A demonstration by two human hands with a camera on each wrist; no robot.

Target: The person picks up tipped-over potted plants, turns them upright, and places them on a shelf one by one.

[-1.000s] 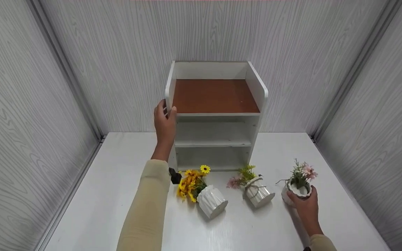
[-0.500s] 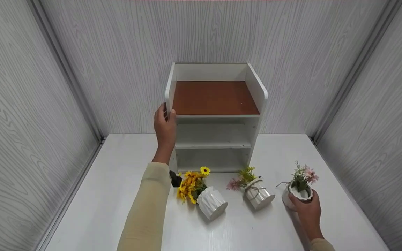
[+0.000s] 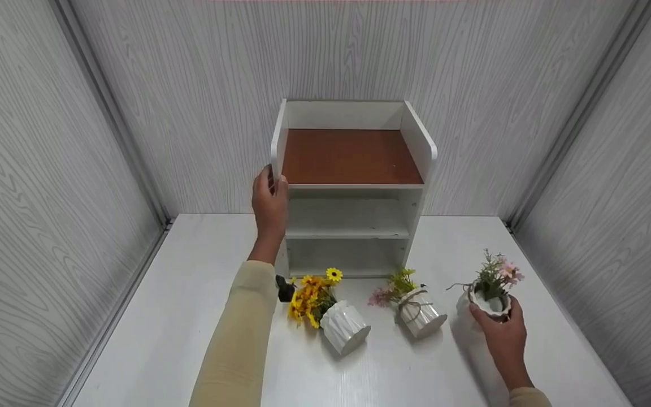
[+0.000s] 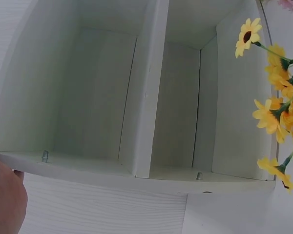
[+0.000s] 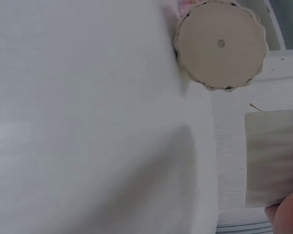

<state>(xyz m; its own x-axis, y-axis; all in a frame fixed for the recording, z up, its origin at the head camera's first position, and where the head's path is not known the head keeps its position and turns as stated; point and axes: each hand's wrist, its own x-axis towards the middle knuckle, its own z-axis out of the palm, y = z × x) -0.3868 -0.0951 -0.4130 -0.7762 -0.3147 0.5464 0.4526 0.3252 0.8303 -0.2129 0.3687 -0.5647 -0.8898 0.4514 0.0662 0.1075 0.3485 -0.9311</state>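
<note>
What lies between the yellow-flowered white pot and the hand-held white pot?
Head view: a tipped white string-tied pot with pink and yellow flowers.

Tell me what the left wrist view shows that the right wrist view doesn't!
Only left wrist: the left grip, yellow flowers with dark middles, two little pegs inside the shelf.
Only right wrist: the right grip holding a white pot, and another pot's round bottom with a small hole.
Both: part of the shelf and some pink petals.
</note>
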